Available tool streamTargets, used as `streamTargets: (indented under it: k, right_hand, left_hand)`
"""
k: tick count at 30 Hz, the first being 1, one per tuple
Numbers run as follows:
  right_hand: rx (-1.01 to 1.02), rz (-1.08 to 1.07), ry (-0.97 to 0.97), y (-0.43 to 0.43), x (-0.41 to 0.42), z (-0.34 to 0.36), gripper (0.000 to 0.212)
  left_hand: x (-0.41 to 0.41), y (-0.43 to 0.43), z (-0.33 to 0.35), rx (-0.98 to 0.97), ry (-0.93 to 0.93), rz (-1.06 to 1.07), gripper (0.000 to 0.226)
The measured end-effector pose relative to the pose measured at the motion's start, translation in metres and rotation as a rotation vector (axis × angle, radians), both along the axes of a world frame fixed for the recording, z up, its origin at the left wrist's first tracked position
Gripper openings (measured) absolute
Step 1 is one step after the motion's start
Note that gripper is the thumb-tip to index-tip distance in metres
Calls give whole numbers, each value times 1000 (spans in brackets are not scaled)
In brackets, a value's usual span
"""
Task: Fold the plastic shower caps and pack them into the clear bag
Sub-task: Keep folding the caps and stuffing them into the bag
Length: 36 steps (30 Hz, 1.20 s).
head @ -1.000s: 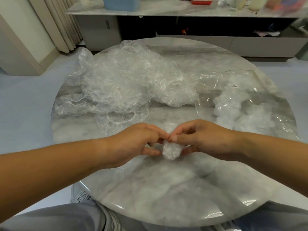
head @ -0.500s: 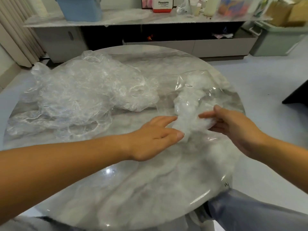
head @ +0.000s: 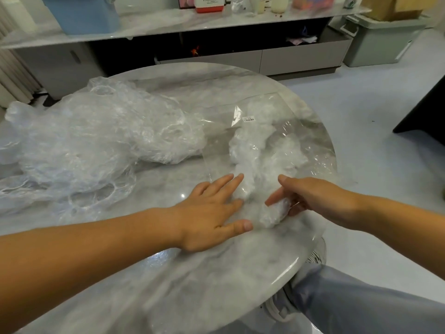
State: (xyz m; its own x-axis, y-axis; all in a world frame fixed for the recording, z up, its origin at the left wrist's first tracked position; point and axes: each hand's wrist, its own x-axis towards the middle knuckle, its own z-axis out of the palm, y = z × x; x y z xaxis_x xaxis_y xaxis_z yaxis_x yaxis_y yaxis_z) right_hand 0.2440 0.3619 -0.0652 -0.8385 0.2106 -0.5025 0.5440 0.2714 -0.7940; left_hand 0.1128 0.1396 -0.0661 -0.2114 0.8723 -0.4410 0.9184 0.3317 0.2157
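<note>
In the head view, the left hand (head: 212, 213) lay flat with straight fingers at the near edge of the clear bag (head: 289, 131) on the marble surface (head: 192, 273). The right hand (head: 315, 201) held a folded shower cap (head: 274, 213) at the bag's mouth, with other folded caps inside. The bag's small white label (head: 249, 119) was too small to read. Unfolded shower caps (head: 96, 141) were piled to the left. On the shelf (head: 156, 22) behind, a red-and-white box (head: 212, 3) read "Panasonic".
</note>
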Motion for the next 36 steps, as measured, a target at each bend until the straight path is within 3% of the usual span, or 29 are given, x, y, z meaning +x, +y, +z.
streamTargets:
  k: [7,10,13,16,22,32,36]
  right_hand:
    - [-191,0,-104,-10,-6,3,82]
    - [-449,-224,-78,-21,-18,5,87]
    - [-723,-571,55,-32,-22,5,73]
    - [-861,-759,150,-43,-18,4,65]
    - [-831,-899,195,-57,-17,-1,45]
    - [-828,-829,201,-51,-25,7,50]
    - [-777,-941,256,-48,-17,12,32]
  left_hand:
    - [-5,-5,6,105,-132,49,90]
    - [-6,-6,5,124,-111,17,89]
    - [-6,-6,4,108,-43,-4,88]
    - [-5,-7,2,88,37,-32,87]
    - [-4,-7,0,103,76,-47,83]
    - [-7,-8,-2,148,89,-27,82]
    - [-8,-9,-1,148,98,-33,80]
